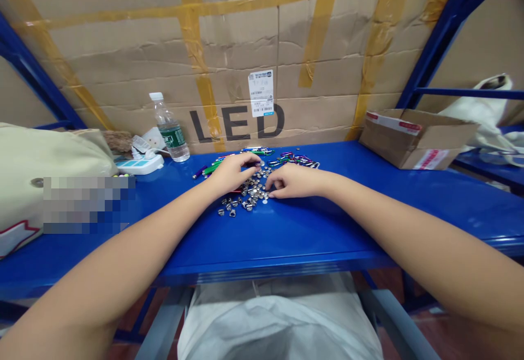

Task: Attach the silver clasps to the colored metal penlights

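My left hand [234, 174] reaches in over a pile of small silvery metal pieces [252, 192], its thumb and forefinger apart. Facing it from the right, my right hand [292, 181] has its fingers curled and pinched low at the pile's edge; whatever they grip is too small to make out. A few loose metal pieces [232, 213] lie toward me on the blue table. Slim coloured metallic tubes [213, 167], green and blue among them, lie partly behind my left hand. Beyond my right hand is a heap of shiny coloured carabiners [295, 159].
A large taped cardboard box [229, 48] stands along the back. On the left are a water bottle [170, 130], a white power strip [141, 164] and a cream bag [53, 158]. An open small carton [409, 136] sits at right on the blue table [262, 240].
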Demonstrator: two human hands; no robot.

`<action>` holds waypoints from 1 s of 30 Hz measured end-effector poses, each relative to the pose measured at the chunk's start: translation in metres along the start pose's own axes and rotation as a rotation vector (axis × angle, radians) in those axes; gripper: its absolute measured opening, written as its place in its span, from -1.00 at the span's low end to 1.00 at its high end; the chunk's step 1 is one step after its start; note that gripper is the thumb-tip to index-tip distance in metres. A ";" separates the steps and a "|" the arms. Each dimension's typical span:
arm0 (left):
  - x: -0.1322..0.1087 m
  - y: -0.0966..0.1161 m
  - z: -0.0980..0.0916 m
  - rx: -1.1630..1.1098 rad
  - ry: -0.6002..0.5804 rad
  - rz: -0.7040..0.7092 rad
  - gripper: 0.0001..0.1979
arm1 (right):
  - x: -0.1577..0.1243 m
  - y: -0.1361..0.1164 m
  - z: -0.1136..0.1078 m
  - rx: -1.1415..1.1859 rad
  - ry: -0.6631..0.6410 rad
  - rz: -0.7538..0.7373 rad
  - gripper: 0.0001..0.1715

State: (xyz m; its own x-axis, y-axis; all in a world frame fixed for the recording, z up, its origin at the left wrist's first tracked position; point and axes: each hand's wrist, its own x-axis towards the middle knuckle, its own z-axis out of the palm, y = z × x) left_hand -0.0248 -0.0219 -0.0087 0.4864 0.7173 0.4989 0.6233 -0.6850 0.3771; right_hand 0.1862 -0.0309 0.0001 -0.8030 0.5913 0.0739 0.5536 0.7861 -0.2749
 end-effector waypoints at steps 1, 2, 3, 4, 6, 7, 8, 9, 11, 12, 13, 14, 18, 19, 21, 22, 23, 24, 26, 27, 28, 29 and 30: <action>0.000 0.000 0.000 0.002 -0.001 -0.001 -0.84 | 0.001 0.000 0.001 0.009 0.004 0.001 -0.74; 0.000 0.000 0.000 0.004 -0.002 -0.001 -0.84 | 0.001 0.000 0.002 0.015 0.007 0.003 -0.75; 0.000 0.000 0.000 0.004 -0.003 0.000 -0.84 | 0.002 0.000 0.003 0.017 0.013 0.004 -0.76; 0.000 -0.001 0.000 0.003 -0.004 0.001 -0.84 | 0.001 -0.001 0.003 0.013 0.023 0.004 -0.77; 0.000 -0.001 0.001 -0.006 -0.007 0.003 -0.84 | 0.000 -0.002 0.001 -0.004 0.068 0.005 -0.80; 0.000 -0.002 0.001 -0.013 -0.008 0.003 -0.83 | 0.000 -0.003 0.000 -0.012 0.106 0.014 -0.81; 0.000 -0.002 0.001 -0.020 -0.009 0.002 -0.83 | -0.001 -0.003 -0.002 -0.016 0.152 0.029 -0.81; 0.000 -0.002 0.001 -0.027 -0.010 -0.001 -0.83 | -0.002 -0.004 -0.004 -0.017 0.207 0.050 -0.81; 0.000 -0.001 0.002 -0.038 -0.011 -0.019 -0.83 | -0.003 -0.003 -0.007 -0.012 0.324 0.088 -0.81; 0.000 0.000 0.002 -0.043 -0.014 -0.032 -0.83 | -0.004 -0.003 -0.008 -0.011 0.379 0.095 -0.80; -0.001 0.001 0.003 -0.048 -0.020 -0.045 -0.83 | -0.004 -0.002 -0.008 -0.010 0.430 0.094 -0.80; -0.001 0.003 0.003 -0.053 -0.029 -0.056 -0.83 | -0.004 -0.002 -0.008 -0.012 0.477 0.085 -0.79; -0.002 0.009 0.002 -0.069 -0.072 -0.053 -0.83 | -0.001 -0.001 -0.004 -0.044 0.575 0.042 -0.78; -0.002 0.010 0.002 -0.071 -0.075 -0.048 -0.83 | -0.001 -0.001 -0.003 -0.057 0.580 0.037 -0.78; -0.002 0.011 0.002 -0.069 -0.076 -0.044 -0.81 | 0.000 -0.001 -0.002 -0.084 0.578 0.034 -0.78; -0.002 0.012 0.001 -0.068 -0.076 -0.045 -0.81 | 0.000 -0.001 -0.002 -0.095 0.575 0.034 -0.78; -0.002 0.012 0.001 -0.068 -0.077 -0.049 -0.80 | 0.000 -0.001 -0.002 -0.103 0.574 0.034 -0.78; -0.002 0.012 0.001 -0.069 -0.078 -0.054 -0.80 | 0.000 -0.001 -0.002 -0.108 0.572 0.033 -0.78; -0.002 0.011 0.001 -0.073 -0.077 -0.064 -0.80 | 0.001 0.000 -0.002 -0.116 0.573 0.035 -0.77; -0.002 0.011 0.001 -0.074 -0.075 -0.068 -0.80 | 0.001 0.001 -0.002 -0.118 0.574 0.037 -0.77; -0.002 0.011 0.001 -0.074 -0.073 -0.071 -0.80 | 0.001 0.001 -0.002 -0.118 0.572 0.038 -0.77; -0.002 0.011 0.001 -0.073 -0.072 -0.072 -0.80 | 0.001 0.001 -0.002 -0.116 0.569 0.039 -0.77; -0.002 0.011 0.001 -0.074 -0.071 -0.072 -0.80 | 0.000 0.002 -0.002 -0.113 0.563 0.040 -0.77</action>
State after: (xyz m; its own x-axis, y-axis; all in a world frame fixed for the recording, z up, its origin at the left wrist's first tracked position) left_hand -0.0180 -0.0307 -0.0062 0.4858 0.7707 0.4124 0.6130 -0.6367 0.4678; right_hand 0.1873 -0.0291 0.0015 -0.5564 0.6015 0.5732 0.6262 0.7570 -0.1866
